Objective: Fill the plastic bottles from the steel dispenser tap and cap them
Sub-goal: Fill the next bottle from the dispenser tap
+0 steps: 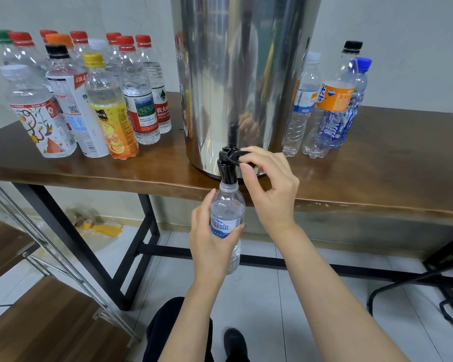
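Note:
A tall steel dispenser (236,82) stands on the brown wooden table (377,178), its black tap (228,165) hanging over the front edge. My left hand (209,244) grips a clear, uncapped water bottle with a blue label (226,218) upright, its mouth right under the spout. My right hand (270,184) pinches the tap's black lever (242,154) between thumb and forefinger. No cap is visible in either hand.
Several capped bottles (89,100) with red, yellow, black and white lids crowd the table's left end. Three more bottles, one with an orange Fanta label (332,100), stand right of the dispenser. A metal-framed shelf (50,257) is at lower left, chair legs (429,288) at lower right.

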